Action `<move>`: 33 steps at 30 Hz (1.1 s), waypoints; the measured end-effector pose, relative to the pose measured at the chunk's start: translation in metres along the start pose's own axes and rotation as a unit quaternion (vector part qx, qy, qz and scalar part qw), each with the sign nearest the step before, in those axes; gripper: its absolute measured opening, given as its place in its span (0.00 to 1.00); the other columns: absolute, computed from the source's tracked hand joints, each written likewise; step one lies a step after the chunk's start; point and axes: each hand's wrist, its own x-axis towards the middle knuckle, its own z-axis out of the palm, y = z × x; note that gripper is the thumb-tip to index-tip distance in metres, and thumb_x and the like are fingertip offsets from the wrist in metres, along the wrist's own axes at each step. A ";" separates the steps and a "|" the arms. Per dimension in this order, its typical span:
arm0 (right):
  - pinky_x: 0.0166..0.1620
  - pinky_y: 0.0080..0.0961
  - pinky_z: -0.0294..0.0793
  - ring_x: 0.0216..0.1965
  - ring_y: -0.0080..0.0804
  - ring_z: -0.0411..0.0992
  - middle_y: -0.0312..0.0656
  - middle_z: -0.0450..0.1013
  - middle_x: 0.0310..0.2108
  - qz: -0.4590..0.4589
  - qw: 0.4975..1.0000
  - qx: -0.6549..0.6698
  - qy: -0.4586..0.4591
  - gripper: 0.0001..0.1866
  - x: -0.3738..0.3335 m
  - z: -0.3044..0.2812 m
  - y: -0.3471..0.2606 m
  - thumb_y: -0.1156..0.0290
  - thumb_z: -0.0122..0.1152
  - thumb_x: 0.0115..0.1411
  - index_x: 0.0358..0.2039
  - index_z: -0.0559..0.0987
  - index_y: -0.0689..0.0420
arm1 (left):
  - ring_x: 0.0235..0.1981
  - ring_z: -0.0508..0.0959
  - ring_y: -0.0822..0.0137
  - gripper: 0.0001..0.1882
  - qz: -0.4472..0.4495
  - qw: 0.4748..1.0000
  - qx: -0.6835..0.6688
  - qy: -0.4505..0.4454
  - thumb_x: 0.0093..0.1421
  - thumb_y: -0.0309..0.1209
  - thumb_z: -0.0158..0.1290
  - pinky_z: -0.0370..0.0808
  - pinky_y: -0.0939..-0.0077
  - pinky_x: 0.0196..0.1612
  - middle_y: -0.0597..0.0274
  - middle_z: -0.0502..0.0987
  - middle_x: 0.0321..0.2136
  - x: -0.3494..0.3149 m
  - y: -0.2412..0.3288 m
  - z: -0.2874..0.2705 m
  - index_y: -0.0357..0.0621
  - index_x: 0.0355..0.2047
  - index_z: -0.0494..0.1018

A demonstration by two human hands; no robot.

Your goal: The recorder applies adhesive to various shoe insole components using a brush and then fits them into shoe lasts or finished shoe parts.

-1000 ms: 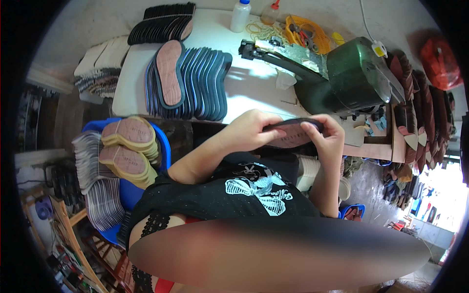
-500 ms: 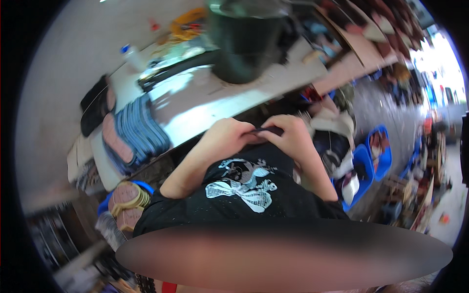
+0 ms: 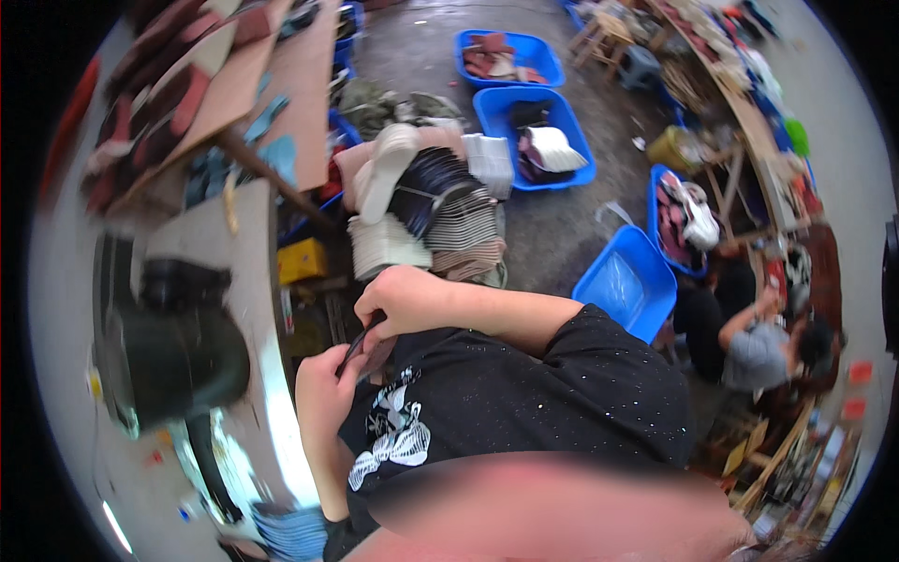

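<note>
Near the front of the body, left of the frame's centre, a dark-edged insole (image 3: 360, 348) is held between both hands, with its pinkish face turned partly away. Its lower end is pinched by the thumb and fingers of the left hand (image 3: 323, 382), and its upper end is clamped in the fingers of the right hand (image 3: 403, 298). The work on this piece is judged to be under way: the insole is not yet set down, and whether it is finished cannot be told at this angle. Beyond the hands, at the lower left, a blue-grey stack (image 3: 288, 534) is partly seen on the bench (image 3: 251, 229), near the dark green machine (image 3: 178, 361); whether those pieces are done or left to do is not shown. Above the hands, pale piles (image 3: 389, 248) and a dark bundle (image 3: 435, 187) are gathered, and farther up the frame, shoe parts (image 3: 496, 54) are kept in a blue tub (image 3: 552, 73). At the far right, a co-worker (image 3: 760, 351) is seen seated. Compared with a second ago, the insole is kept in both hands but is shown more edge-on, where its printed face was clearly seen. The view is swung to the right: the machine is moved from the upper right to the left edge, the stack is pushed down to the lower left, and the floor, tubs and co-worker are brought into sight.
</note>
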 end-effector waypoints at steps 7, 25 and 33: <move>0.35 0.37 0.73 0.31 0.44 0.76 0.44 0.77 0.27 0.090 0.994 0.047 0.046 0.16 -0.014 -0.002 0.037 0.59 0.69 0.47 0.30 0.80 0.58 | 0.16 0.68 0.57 0.09 0.017 0.995 0.012 -0.094 0.53 0.28 0.59 0.66 0.68 0.24 0.46 0.70 0.16 0.065 -0.017 0.002 0.33 0.28 0.75; 0.35 0.37 0.73 0.31 0.47 0.75 0.48 0.76 0.28 0.195 0.955 0.174 0.138 0.17 0.007 -0.090 0.090 0.62 0.69 0.48 0.33 0.80 0.61 | 0.30 0.78 0.45 0.14 0.096 0.914 0.176 -0.352 0.48 0.38 0.62 0.74 0.57 0.34 0.44 0.77 0.25 0.261 0.035 -0.025 0.39 0.28 0.78; 0.35 0.40 0.71 0.31 0.48 0.74 0.47 0.74 0.26 0.337 0.871 -0.050 0.354 0.16 -0.037 -0.136 -0.053 0.59 0.68 0.47 0.27 0.78 0.59 | 0.25 0.78 0.49 0.14 0.387 0.795 -0.051 -0.464 0.51 0.33 0.60 0.73 0.63 0.29 0.44 0.76 0.22 0.281 0.132 -0.051 0.35 0.33 0.77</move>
